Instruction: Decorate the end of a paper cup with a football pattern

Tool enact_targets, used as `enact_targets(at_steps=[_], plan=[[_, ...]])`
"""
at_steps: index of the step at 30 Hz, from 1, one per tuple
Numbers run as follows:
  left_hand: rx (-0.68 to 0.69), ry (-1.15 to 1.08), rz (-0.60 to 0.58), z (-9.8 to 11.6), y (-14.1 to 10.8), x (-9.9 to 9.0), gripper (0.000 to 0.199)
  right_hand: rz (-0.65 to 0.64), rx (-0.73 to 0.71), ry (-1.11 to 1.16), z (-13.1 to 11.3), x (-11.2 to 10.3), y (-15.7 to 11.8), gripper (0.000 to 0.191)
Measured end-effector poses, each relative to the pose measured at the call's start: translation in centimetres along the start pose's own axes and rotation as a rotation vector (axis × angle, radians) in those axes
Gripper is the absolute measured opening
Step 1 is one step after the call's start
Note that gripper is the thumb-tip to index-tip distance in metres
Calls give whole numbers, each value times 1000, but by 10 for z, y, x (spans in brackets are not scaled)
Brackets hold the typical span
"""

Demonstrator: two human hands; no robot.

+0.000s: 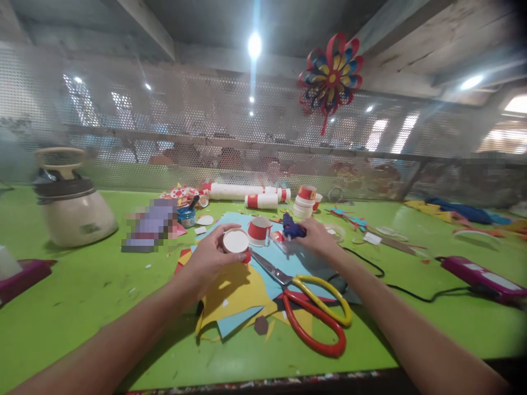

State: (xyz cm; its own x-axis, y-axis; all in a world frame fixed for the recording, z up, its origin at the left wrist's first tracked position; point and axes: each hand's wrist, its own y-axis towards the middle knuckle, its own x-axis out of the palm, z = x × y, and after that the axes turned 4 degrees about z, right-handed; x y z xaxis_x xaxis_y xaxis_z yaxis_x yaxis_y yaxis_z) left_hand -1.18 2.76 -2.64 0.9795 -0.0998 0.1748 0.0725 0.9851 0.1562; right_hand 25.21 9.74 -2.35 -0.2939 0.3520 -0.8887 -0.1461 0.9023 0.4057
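Grip of the left hand (209,252) is closed on a small white-topped cup (236,240), its pale round face turned up, with a bit of red by the fingertips. Thumb at the near right edge and fingers curled round the far left side, the left hand comes up from the near left on a slanting forearm. Across from it, the right hand (319,236) reaches in from the near right, wrist bent inward, its grip wrapped round a dark blue tool (292,226); its front end points down near the red-and-white cup (259,233), which stands between the two hands.

Below the hands, large scissors (287,280) lie partly open across blue paper (263,280) and other scraps, one handle yellow and one red. Yellow paper (234,291) lies at the near left of them, all on the green desk (173,356).

As for labels, a purple power strip (481,278) on the right carries white areas whose writing I can't make out. A cream jug (76,216) on the left has a small dark patch, too blurred to read, and a blue jar (186,217) shows markings just as unclear. Lying farther back are a long row of nested cups (236,192) and a shorter stack (262,201), both red and white. Above, a looped paper flower (332,79) in red, blue and yellow shows before the mesh screen (185,109).
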Motion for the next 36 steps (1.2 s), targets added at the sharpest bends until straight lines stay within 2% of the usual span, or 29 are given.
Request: enact_targets(at_steps=[3, 6, 12, 17, 21, 24, 29, 32, 36], plan=[[-8, -1, -6, 0, -1, 1, 64, -85, -49, -50, 4, 11, 2, 31], [-16, -14, -14, 0, -1, 1, 63, -117, -66, -85, 8, 13, 6, 31], [-31, -17, -28, 1, -2, 2, 63, -114, -62, -77, 13, 10, 8, 31], [-20, -18, -39, 2, -4, 3, 61, -64, -81, 46, 12, 2, 5, 28], [-9, -29, -43, 1, -4, 3, 60, 82, -74, 213, -13, -14, -2, 16], [1, -49, -44, 0, -5, 4, 61, 118, -98, 407, -45, -24, -18, 20], [25, -82, -20, 3, -7, 8, 60, -96, -155, 715, -87, -25, -44, 23], [42, -92, 8, 5, -9, 11, 61, -192, -124, 846, -95, -17, -52, 23], [56, -98, 32, 6, -12, 14, 62, -236, -42, 970, -98, -10, -56, 24]])
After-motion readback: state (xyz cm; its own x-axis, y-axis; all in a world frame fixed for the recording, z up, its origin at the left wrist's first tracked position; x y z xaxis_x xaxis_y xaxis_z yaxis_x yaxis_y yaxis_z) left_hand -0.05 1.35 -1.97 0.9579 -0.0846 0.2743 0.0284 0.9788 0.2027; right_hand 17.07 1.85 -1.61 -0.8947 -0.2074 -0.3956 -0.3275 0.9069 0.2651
